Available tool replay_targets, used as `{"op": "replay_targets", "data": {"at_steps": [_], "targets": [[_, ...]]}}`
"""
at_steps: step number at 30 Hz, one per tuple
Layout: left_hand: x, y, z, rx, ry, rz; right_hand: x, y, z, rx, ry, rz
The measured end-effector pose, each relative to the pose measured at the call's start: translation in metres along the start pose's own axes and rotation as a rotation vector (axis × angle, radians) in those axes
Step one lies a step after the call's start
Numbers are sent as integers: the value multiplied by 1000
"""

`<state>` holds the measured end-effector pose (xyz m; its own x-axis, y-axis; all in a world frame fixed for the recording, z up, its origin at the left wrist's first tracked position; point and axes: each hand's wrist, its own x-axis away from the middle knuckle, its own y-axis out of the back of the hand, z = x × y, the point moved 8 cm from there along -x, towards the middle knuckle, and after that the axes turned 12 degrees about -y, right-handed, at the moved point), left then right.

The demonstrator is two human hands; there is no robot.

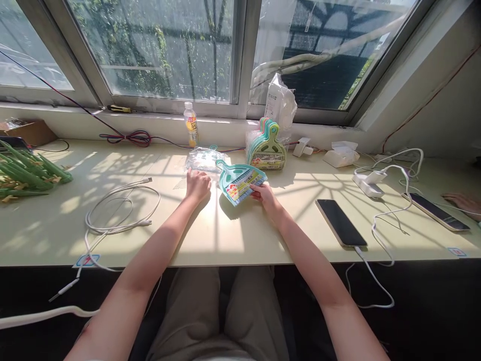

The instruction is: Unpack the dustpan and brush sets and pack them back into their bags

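"Trousered legs (221, 311) sit at six o'clock, nearest the head camera. Where's the teal dustpan (233, 176)?"

"Dead centre, tilted over the table (210, 240), handle towards ten o'clock."

"Held?"

"Yes, the right hand (267, 198) pinches its wide edge at the dustpan's four o'clock."

"And the left hand (198, 185)?"

"Nine o'clock, fingers curled by the clear packaging (203, 158). Whether it's gripping, I can't tell."

"Other dustpans?"

"Upright stack (269, 149), one o'clock."

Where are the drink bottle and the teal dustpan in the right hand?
Drink bottle (192, 125), head view: on its label.
Teal dustpan (241, 184), head view: on its printed label.
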<state>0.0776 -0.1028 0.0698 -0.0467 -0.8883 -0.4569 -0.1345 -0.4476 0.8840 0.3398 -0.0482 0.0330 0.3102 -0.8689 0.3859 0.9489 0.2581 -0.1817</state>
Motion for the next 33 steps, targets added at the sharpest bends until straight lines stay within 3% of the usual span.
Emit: {"op": "replay_targets", "data": {"at_steps": [10,19,22,27,31,33], "targets": [[6,22,12,-89,187,-42,-7,-1,-7,32,-46,-3],[9,38,25,-36,197,-163,-2,-3,-7,51,-63,-9],[10,36,27,9,183,-183,-3,-4,-7,43,-40,3],[10,26,33,-7,215,-93,-2,-5,-7,47,-41,3],[10,30,30,-30,155,-147,-1,-5,-6,78,-65,-8],[8,26,30,-69,132,-116,-1,-5,-6,88,-65,-13]]}}
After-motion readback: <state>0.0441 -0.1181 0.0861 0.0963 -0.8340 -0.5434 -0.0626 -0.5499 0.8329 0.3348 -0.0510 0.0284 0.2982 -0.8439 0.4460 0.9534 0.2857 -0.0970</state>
